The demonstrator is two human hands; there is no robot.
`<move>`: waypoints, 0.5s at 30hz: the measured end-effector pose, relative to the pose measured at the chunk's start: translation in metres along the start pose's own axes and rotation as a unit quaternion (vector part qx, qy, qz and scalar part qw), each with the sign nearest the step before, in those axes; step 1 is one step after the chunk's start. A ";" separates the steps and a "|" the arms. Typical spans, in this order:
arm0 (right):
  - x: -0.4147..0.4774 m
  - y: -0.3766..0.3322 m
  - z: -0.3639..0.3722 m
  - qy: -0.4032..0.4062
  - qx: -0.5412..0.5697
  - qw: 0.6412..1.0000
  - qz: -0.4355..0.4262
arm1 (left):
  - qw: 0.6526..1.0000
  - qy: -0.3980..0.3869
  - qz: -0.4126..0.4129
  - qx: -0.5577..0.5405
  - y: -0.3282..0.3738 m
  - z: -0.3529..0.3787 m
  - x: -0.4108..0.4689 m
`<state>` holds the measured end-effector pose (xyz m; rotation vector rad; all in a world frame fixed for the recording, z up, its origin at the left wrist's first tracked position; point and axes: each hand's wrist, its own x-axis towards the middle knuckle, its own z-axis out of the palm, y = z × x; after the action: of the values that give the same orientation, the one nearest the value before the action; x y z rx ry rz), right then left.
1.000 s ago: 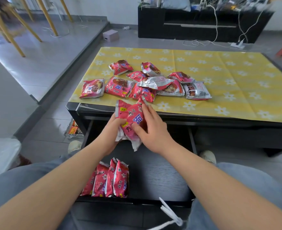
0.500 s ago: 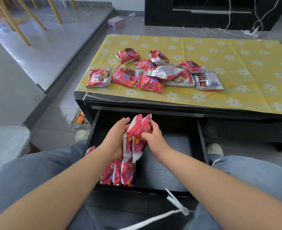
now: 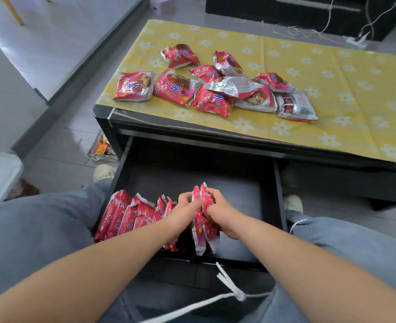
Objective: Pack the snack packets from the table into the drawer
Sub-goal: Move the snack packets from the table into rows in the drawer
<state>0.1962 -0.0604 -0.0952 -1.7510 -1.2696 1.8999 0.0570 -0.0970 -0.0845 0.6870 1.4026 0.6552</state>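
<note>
Since a second ago, held packets (image 3: pixel 204 229) lowered from bench (image 3: pixel 332 78) edge into drawer (image 3: pixel 239 194), now just right of standing row (image 3: pixel 131 215). Fingers of left hand (image 3: pixel 185 206) and right hand (image 3: pixel 220 213) clamped on them, upright. Bottoms seemingly touching drawer floor. On bench, pile (image 3: pixel 212 99) awaits; packing partway.

Red and silver snack packets (image 3: pixel 212 90), yellow tablecloth (image 3: pixel 332 89) with white flowers, black drawer (image 3: pixel 239 194), blue jeans (image 3: pixel 29 229)

I hold two red packets (image 3: pixel 204 226) upright in the open black drawer (image 3: pixel 239 197), beside a standing row (image 3: pixel 131 213); a heap (image 3: pixel 215 89) lies on the table (image 3: pixel 332 73).
</note>
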 end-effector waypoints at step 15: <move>0.011 0.032 0.023 -0.086 -0.159 0.983 0.043 | 0.642 0.029 0.174 0.746 0.002 -0.028 0.015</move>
<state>0.1841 -0.0806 -0.1283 -1.8494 -1.6654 2.0241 0.0298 -0.0828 -0.0936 2.2918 1.6872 -0.4437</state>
